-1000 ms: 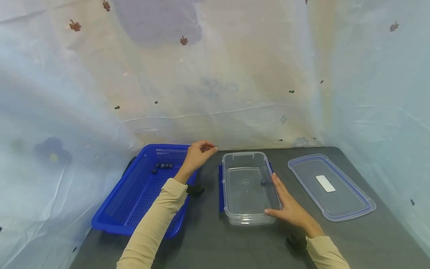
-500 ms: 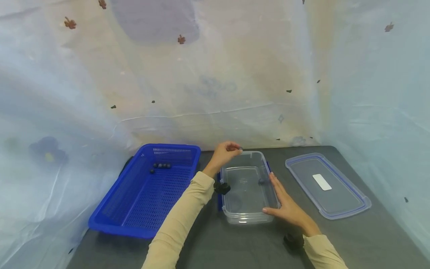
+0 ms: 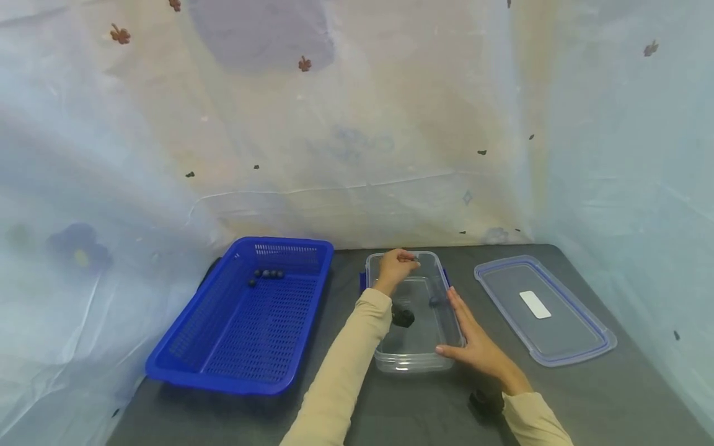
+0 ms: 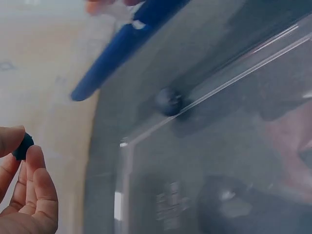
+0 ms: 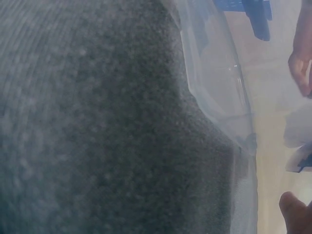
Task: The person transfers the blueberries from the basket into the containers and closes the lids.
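Note:
My left hand (image 3: 395, 267) pinches a blueberry (image 4: 23, 147) between thumb and fingertips, over the far part of a clear plastic container (image 3: 421, 339). Another blueberry (image 4: 169, 101) lies inside the container, by its wall. At the container's right side, my right hand (image 3: 482, 350) rests with fingers straight along the wall and the thumb at the near right corner. In the right wrist view only that hand's thumb (image 5: 293, 209) shows. Several more blueberries (image 3: 266, 274) lie at the far end of a blue plastic basket (image 3: 223, 385) on the left.
A clear lid (image 3: 507, 279) with a blue seal and a white label lies right of the container. Blue clip flaps (image 3: 362, 282) stick out from the container's sides. The dark grey table (image 3: 424, 409) ends at a plastic sheet (image 3: 357, 155) hung behind it.
My left hand has moved right, from beside the basket to over the container, carrying the blueberry, and has lowered slightly. My right hand has stayed at the container's side.

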`<control>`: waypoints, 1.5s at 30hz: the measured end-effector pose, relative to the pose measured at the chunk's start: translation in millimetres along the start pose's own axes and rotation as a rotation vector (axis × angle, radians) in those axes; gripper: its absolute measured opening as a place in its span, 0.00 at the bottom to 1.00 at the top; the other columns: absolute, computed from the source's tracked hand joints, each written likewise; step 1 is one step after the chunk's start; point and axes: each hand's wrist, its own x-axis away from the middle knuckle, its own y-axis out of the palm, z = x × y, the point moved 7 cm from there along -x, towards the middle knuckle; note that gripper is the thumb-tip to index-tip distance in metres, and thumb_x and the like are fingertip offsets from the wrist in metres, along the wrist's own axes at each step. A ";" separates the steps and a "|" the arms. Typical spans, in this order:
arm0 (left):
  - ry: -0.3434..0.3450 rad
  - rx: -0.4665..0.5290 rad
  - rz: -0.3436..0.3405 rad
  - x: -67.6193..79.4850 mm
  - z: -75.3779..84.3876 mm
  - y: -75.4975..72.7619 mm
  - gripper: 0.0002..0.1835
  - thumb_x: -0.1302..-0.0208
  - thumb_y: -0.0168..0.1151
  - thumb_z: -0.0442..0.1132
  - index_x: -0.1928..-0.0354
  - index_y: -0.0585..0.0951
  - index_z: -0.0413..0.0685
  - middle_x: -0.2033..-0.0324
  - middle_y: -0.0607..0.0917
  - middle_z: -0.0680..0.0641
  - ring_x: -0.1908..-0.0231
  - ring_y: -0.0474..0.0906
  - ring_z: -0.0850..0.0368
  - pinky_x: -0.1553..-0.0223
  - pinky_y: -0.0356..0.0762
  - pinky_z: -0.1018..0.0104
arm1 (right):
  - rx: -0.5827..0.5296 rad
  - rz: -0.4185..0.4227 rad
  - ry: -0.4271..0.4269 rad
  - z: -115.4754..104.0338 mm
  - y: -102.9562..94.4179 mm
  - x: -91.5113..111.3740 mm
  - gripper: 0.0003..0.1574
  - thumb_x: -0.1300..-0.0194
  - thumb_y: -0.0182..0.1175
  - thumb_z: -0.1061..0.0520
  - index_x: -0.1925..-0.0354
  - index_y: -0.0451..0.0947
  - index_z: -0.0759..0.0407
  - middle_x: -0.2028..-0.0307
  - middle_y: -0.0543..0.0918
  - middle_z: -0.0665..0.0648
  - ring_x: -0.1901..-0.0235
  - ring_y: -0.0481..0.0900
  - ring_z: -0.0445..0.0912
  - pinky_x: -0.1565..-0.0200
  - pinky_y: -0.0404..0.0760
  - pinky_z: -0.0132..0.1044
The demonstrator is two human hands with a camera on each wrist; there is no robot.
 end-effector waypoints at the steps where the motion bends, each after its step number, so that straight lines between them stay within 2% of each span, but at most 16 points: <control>1: -0.008 0.008 0.005 0.3 -2.5 3.5 0.12 0.43 0.70 0.32 0.57 0.83 0.37 0.66 0.85 0.48 0.64 0.81 0.55 0.64 0.78 0.66 | -0.001 0.001 -0.001 0.1 0.4 -0.1 0.70 0.50 0.74 0.52 0.25 0.37 0.66 0.25 0.38 0.67 0.29 0.38 0.66 0.42 0.47 0.72; 6: -0.060 0.065 0.053 1.9 -17.0 16.6 0.11 0.45 0.70 0.28 0.58 0.83 0.35 0.67 0.84 0.47 0.65 0.81 0.55 0.63 0.79 0.66 | -0.004 0.012 -0.009 0.0 1.6 -1.7 0.71 0.51 0.74 0.53 0.25 0.38 0.66 0.25 0.38 0.67 0.29 0.39 0.66 0.41 0.48 0.71; 12: -0.089 0.003 0.084 7.5 -30.9 22.0 0.10 0.50 0.71 0.24 0.63 0.85 0.35 0.67 0.84 0.47 0.64 0.80 0.55 0.61 0.79 0.65 | -0.005 0.017 -0.004 -0.3 1.8 -2.4 0.71 0.51 0.74 0.53 0.25 0.38 0.65 0.25 0.38 0.61 0.29 0.39 0.66 0.41 0.49 0.71; 15: -0.091 -0.032 0.091 8.5 -37.4 22.1 0.09 0.51 0.71 0.22 0.67 0.85 0.36 0.69 0.84 0.46 0.67 0.79 0.56 0.63 0.78 0.66 | -0.005 0.019 -0.003 -1.2 1.7 -2.2 0.70 0.51 0.74 0.53 0.25 0.39 0.64 0.25 0.38 0.60 0.29 0.40 0.66 0.41 0.49 0.71; 17: -0.084 -0.075 0.089 8.3 -41.8 22.5 0.09 0.52 0.71 0.22 0.68 0.85 0.36 0.72 0.84 0.47 0.70 0.78 0.58 0.66 0.78 0.68 | -0.009 0.021 -0.002 -1.7 1.5 -1.7 0.70 0.52 0.74 0.54 0.25 0.39 0.64 0.25 0.38 0.60 0.29 0.40 0.66 0.41 0.49 0.71; 19: -0.046 -0.146 0.090 8.4 -44.2 23.0 0.08 0.54 0.73 0.23 0.70 0.85 0.37 0.75 0.84 0.48 0.72 0.77 0.59 0.69 0.76 0.69 | -0.013 0.025 -0.002 -2.4 1.1 -1.2 0.70 0.52 0.74 0.54 0.24 0.39 0.64 0.25 0.39 0.62 0.29 0.40 0.65 0.41 0.49 0.71; 22: 0.004 -0.248 0.091 10.8 -45.7 24.0 0.08 0.56 0.75 0.24 0.71 0.86 0.38 0.77 0.83 0.49 0.74 0.77 0.59 0.71 0.76 0.71 | -0.020 0.027 -0.001 -3.6 1.1 -0.5 0.70 0.52 0.74 0.54 0.24 0.40 0.62 0.25 0.39 0.66 0.28 0.39 0.64 0.41 0.49 0.70; 25: 0.023 -0.302 0.100 13.1 -46.9 24.2 0.09 0.57 0.76 0.25 0.73 0.86 0.39 0.78 0.83 0.50 0.75 0.77 0.59 0.71 0.76 0.70 | -0.027 0.025 -0.003 -3.9 2.1 -0.4 0.70 0.52 0.74 0.54 0.24 0.39 0.63 0.25 0.39 0.65 0.28 0.39 0.64 0.41 0.48 0.71; 30: 0.008 -0.296 0.125 14.2 -47.8 23.2 0.10 0.60 0.77 0.25 0.73 0.85 0.39 0.78 0.83 0.50 0.74 0.78 0.57 0.69 0.76 0.68 | -0.037 0.021 -0.010 -4.1 2.5 -0.1 0.70 0.52 0.74 0.55 0.24 0.39 0.63 0.25 0.39 0.65 0.29 0.39 0.65 0.42 0.48 0.72; 36: 0.002 -0.252 0.131 12.5 -42.8 22.9 0.13 0.60 0.77 0.27 0.68 0.85 0.38 0.72 0.85 0.47 0.66 0.80 0.52 0.63 0.77 0.66 | -0.034 0.027 -0.014 -5.2 0.7 1.0 0.70 0.53 0.74 0.55 0.24 0.40 0.62 0.25 0.40 0.65 0.29 0.40 0.65 0.42 0.49 0.72; 45: 0.016 -0.144 0.048 5.8 -18.6 21.8 0.14 0.49 0.75 0.34 0.59 0.84 0.39 0.65 0.84 0.46 0.64 0.79 0.55 0.61 0.78 0.65 | -0.033 0.018 -0.002 -2.8 -0.2 2.7 0.70 0.51 0.73 0.55 0.24 0.39 0.62 0.25 0.39 0.64 0.29 0.40 0.66 0.43 0.49 0.74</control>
